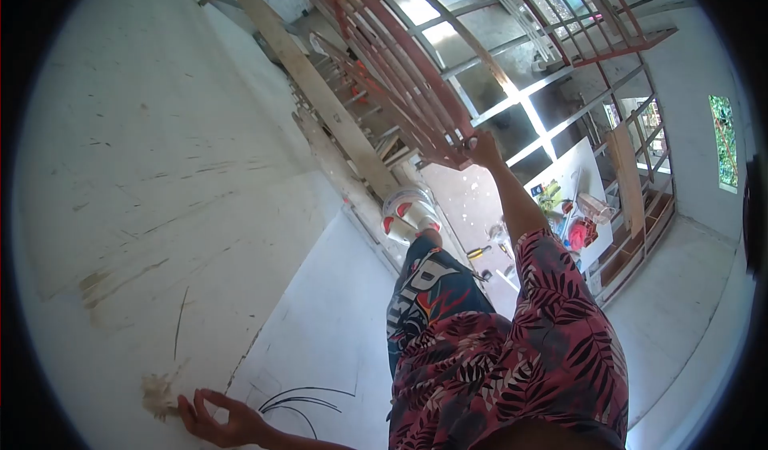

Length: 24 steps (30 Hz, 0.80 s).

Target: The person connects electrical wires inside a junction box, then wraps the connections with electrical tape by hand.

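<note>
My left hand (218, 420) is at the white wall (160, 218), its fingers closed at the near end of a tan, bristly brush (159, 395). The splayed bristles lie against the wall; the fingers hide the handle. Beside that wrist, several thin black wires (304, 398) stick out of the wall. My right hand (484, 149), on an outstretched arm, is closed around the lower end of a red metal railing (436, 102). Below me, by my foot, are round white things with red marks (411, 212).
A long wooden plank (320, 90) runs beside the wall. Metal bars form an open frame (552, 122) over the lower floor. Down on a white surface (588, 174) lie several small objects, one of them pink. A yellow-handled tool (478, 252) lies near my leg. Another board (626, 180) leans at the right.
</note>
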Each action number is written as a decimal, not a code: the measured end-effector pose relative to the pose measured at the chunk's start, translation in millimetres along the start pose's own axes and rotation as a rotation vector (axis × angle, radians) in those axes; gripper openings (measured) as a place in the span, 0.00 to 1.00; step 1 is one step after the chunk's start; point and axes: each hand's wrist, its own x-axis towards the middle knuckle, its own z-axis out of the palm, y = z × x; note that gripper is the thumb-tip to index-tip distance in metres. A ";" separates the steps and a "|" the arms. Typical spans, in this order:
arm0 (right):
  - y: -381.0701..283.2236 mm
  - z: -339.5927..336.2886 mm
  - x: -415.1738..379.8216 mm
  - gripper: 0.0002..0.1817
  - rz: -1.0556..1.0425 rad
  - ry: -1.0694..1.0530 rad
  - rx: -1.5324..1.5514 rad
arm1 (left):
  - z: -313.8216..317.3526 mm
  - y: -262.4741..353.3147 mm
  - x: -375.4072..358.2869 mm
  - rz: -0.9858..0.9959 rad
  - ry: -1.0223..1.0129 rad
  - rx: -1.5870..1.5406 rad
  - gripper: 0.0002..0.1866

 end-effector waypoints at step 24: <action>-9.6 22.4 22.9 0.51 0.092 0.149 -0.289 | 40.0 11.9 7.2 0.245 -0.045 0.669 0.06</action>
